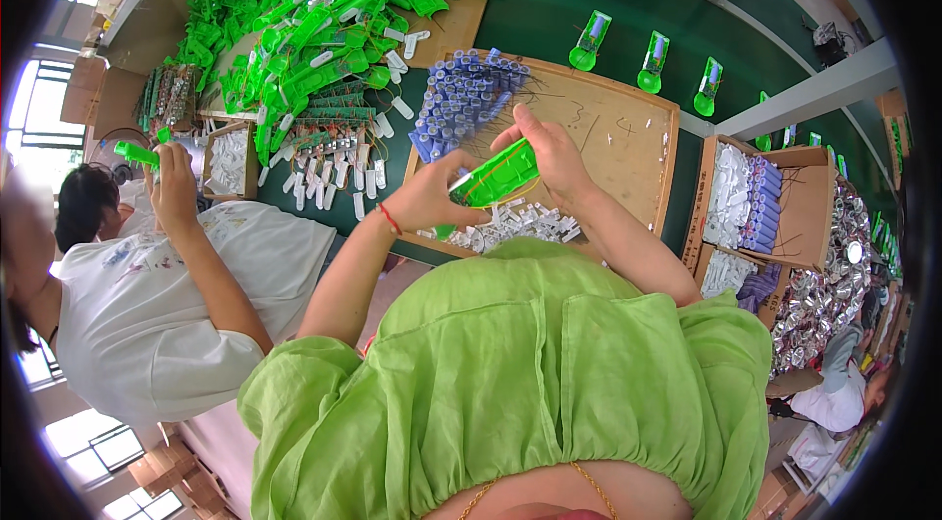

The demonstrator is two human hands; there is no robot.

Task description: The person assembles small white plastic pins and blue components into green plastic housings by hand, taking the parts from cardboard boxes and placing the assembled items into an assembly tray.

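In front of my chest, a bright green plastic housing [502,177] lies tilted between my hands, with a thin orange wire along it and its hollow side partly in view. My left hand [429,194], a red string on its wrist, is closed around the housing's left end. At the other end my right hand [551,155] stands with its fingers stretched out and its palm against or very near the housing. Beneath them is a wood-framed board [613,128] carrying a stack of blue cylindrical cells [461,98] and a heap of small white plastic parts [520,226].
Green housings [304,20] pile up at the far left, beside wired circuit boards [334,113]. Housings with cells [653,62] stand in a row on the green bench. A cardboard box [800,196] is at right. On my left a co-worker's hand [174,188] holds a green piece.
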